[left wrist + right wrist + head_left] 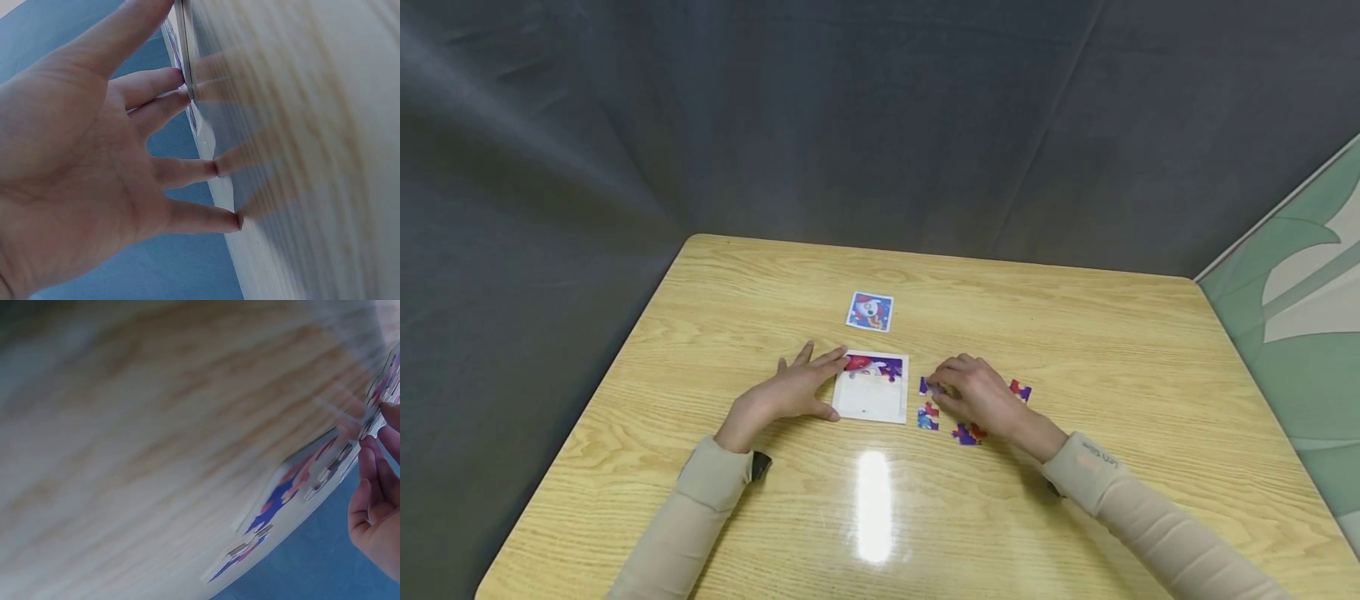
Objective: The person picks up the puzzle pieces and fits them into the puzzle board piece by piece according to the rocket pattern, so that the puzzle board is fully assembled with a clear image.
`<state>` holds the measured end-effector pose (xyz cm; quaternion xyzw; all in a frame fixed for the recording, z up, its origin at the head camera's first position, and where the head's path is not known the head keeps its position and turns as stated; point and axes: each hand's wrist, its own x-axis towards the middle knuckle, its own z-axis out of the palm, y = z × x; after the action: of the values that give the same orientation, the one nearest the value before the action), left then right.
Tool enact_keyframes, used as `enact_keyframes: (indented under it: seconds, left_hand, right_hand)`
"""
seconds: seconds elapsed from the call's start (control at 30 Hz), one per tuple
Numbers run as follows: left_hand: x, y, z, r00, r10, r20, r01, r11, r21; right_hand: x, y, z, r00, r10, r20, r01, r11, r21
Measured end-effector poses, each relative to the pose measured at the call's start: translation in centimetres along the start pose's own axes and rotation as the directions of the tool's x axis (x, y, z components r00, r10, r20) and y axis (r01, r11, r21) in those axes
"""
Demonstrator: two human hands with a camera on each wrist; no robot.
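Note:
A square puzzle tray lies on the table, its top row filled with red, white and purple pieces and its lower part bare white. My left hand spreads its fingers at the tray's left side. In the left wrist view, fingertips of the left hand touch the tray's edge and the tabletop. Right of the tray, my right hand pinches a small purple puzzle piece between thumb and fingers, partly hidden by them. The right wrist view shows the right hand at the frame's edge, fingertips at the pieces.
Loose puzzle pieces lie about the right hand: a blue and red one, purple and red ones nearer me, and another farther right. A small picture card lies beyond the tray. Dark curtain hangs behind the wooden table.

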<state>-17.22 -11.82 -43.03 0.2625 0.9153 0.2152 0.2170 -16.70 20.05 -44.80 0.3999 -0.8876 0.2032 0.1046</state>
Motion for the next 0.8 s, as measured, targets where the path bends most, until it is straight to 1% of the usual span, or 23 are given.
enact_keyframes:
  seconds: [0.2, 0.33, 0.43, 0.63, 0.8]
  left_hand:
    - [0.07, -0.01, -0.05, 1.0, 0.003, -0.004, -0.003, 1.0, 0.0]
    - [0.11, -0.03, -0.04, 1.0, 0.007, -0.008, -0.007, 1.0, -0.002]
    - [0.11, -0.02, -0.03, 1.0, 0.004, -0.008, -0.004, 1.0, -0.003]
    - [0.0, 0.12, -0.07, 1.0, -0.002, -0.002, 0.002, 1.0, -0.006]
    - [-0.07, 0.22, -0.13, 1.0, -0.001, -0.001, 0.001, 1.0, -0.011]
  right_hand:
    - [0.01, 0.0, 0.1, 1.0, 0.0, 0.012, 0.001, 0.999, -0.044]
    - [0.13, -0.04, 0.04, 1.0, -0.007, 0.001, 0.007, 0.999, -0.049]
    - [0.24, -0.06, 0.01, 1.0, -0.004, -0.017, 0.004, 0.999, -0.043]
    - [0.34, -0.27, 0.03, 0.999, 0.043, -0.024, -0.043, 0.999, -0.005]
    - [0.45, -0.49, 0.11, 0.999, 0.036, -0.033, -0.036, 0.999, 0.013]
